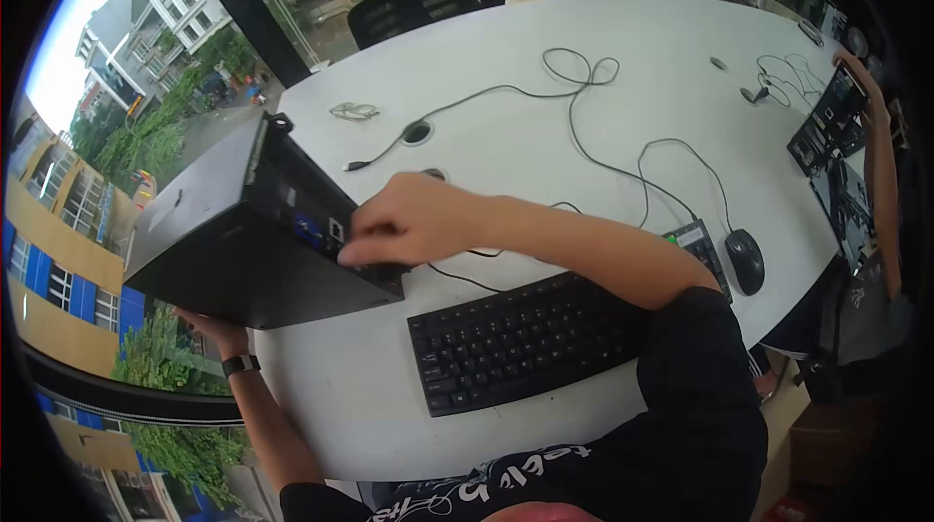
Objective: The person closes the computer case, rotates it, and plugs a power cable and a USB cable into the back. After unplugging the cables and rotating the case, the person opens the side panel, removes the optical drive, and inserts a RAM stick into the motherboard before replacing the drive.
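A black desktop computer case (233,230) stands tilted at the table's left edge, its port panel turned toward the right. My left hand (216,331), with a dark band at the wrist, holds the case from its lower left side; most of the fingers are hidden behind it. At the panel, beside the blue port, my right hand (413,220) is closed with thumb and fingers pinched together. Whatever lies between those fingertips is hidden. A thin black cable (467,279) runs on the table below my right forearm.
On the white table (506,45) lie a black keyboard (525,337), a mouse (745,261) and a long looped cable (574,104). A cable hole (418,133) is near the case. At right, another person's arm (883,162) holds an opened laptop (839,162).
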Tool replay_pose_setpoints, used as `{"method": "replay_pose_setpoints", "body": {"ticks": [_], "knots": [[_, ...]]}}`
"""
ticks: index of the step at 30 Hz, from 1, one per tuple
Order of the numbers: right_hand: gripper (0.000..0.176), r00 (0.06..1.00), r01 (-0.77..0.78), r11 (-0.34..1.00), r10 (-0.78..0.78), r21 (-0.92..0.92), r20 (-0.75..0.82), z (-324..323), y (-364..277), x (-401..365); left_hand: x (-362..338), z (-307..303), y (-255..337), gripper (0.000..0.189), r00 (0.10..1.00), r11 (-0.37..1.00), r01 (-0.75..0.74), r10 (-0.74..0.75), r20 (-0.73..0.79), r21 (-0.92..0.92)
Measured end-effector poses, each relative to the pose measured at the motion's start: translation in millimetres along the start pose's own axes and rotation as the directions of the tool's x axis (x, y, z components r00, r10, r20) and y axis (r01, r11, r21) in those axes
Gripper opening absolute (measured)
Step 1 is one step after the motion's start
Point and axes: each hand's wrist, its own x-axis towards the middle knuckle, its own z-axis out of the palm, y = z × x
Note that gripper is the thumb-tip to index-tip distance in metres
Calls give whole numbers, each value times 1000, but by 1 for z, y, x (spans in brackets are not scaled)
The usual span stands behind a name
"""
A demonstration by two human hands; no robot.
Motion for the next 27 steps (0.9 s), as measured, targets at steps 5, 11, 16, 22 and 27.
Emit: {"method": "replay_pose_setpoints", "body": {"ticks": [5,11,16,22,27], "knots": [[36,896,-365,930,365,48,-253,-17,89,43,10,-16,-8,81,998,998,-59,59,-13,20],[28,986,-164,651,99,-741,-132,56,189,83,8,-16,-6,80,998,999,-47,48,52,-9],[24,989,-88,534,150,-841,-9,78,211,90,5,-15,-5,77,995,998,-31,36,92,-59],[25,992,-116,867,129,-485,-6,-21,115,50,11,-17,-8,83,998,998,-22,25,55,-61],[32,846,-393,918,336,59,414,-73,-1,21,-3,5,5,77,999,1000,-8,8,-47,7]]}}
